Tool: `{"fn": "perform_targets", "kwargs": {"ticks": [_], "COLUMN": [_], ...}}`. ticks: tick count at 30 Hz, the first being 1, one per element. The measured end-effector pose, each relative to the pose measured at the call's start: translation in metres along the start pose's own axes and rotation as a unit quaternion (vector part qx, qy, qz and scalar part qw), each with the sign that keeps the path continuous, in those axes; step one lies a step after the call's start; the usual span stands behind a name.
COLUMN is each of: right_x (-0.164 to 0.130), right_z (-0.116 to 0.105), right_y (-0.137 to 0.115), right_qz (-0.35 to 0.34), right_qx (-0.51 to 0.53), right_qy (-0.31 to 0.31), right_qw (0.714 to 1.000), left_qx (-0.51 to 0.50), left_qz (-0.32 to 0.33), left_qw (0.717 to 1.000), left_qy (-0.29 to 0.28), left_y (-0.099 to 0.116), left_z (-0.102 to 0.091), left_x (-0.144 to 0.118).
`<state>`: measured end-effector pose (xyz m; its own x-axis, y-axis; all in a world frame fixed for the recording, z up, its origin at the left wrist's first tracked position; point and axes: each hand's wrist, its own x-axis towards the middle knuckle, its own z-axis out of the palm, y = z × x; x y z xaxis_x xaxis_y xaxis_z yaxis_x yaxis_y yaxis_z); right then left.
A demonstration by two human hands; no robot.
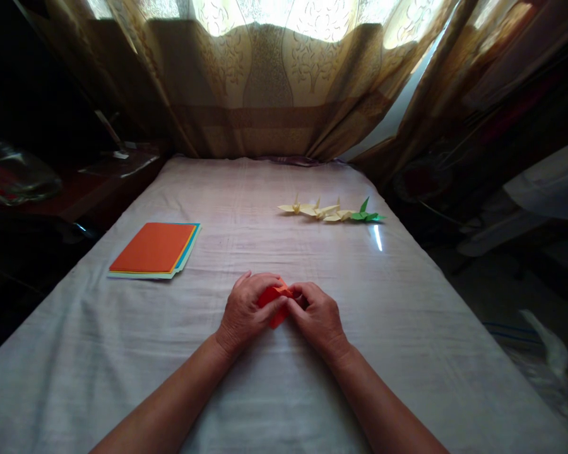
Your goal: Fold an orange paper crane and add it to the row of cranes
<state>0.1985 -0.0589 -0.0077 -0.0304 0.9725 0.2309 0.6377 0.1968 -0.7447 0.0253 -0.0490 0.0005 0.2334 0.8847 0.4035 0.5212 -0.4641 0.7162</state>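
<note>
A small folded piece of orange-red paper (278, 320) is held between my two hands, low over the middle of the cloth. My left hand (252, 307) is closed on its left side, thumb along the front and fingers over the top. At its right edge my right hand (318, 313) pinches the paper between thumb and fingertips. The fingers cover much of the paper, so its full folded shape is hidden. Farther back on the right, a row of folded paper cranes stands on the cloth: several cream cranes (331, 212) and a green crane (365, 215).
A stack of coloured paper squares (154, 248), orange on top, lies to the left. White cloth (246, 189) covers the bed-like surface. Behind it hangs a patterned curtain (265, 82). A glass jar (16, 176) is at the far left, beyond the cloth's edge.
</note>
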Motion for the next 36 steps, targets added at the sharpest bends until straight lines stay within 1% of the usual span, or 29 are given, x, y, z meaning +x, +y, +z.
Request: {"fn": "perform_targets", "kwargs": {"ticks": [2,5,7,9,14,22,26,29,33,36], "right_x": [0.000,0.000,0.001,0.002,0.002,0.004,0.005,0.006,0.005,0.004], "right_z": [-0.002,-0.006,-0.008,-0.009,-0.007,-0.003,0.000,0.003,0.004,0.003], "right_y": [0.001,0.006,0.010,0.013,0.010,0.008,0.004,0.001,0.001,0.003], "right_qz": [-0.005,-0.025,-0.032,-0.026,-0.003,0.017,0.020,0.027,0.014,0.002], "right_qx": [0.018,0.082,0.124,0.140,0.112,0.078,0.029,-0.015,-0.041,-0.029], "right_qy": [-0.010,-0.038,-0.048,-0.049,-0.045,-0.045,-0.028,-0.011,-0.006,-0.012], "right_qw": [1.000,0.996,0.991,0.989,0.993,0.996,0.999,0.999,0.999,1.000], "left_qx": [-0.026,-0.096,-0.137,-0.164,-0.195,-0.200,-0.200,-0.173,-0.172,-0.170], "left_qz": [-0.010,-0.044,-0.072,-0.091,-0.104,-0.107,-0.103,-0.114,-0.121,-0.121], "left_qw": [1.000,0.994,0.988,0.982,0.975,0.974,0.974,0.977,0.977,0.977], "left_qy": [0.012,0.022,0.021,0.013,-0.005,-0.025,-0.036,-0.046,-0.037,-0.030], "left_y": [-0.001,-0.003,-0.004,-0.004,0.000,0.001,0.000,0.000,0.001,0.001], "left_z": [0.003,0.006,0.007,0.007,0.006,0.006,0.005,0.005,0.008,0.009], "left_x": [0.000,-0.001,-0.001,-0.001,-0.001,-0.002,-0.002,-0.001,-0.001,0.001]}}
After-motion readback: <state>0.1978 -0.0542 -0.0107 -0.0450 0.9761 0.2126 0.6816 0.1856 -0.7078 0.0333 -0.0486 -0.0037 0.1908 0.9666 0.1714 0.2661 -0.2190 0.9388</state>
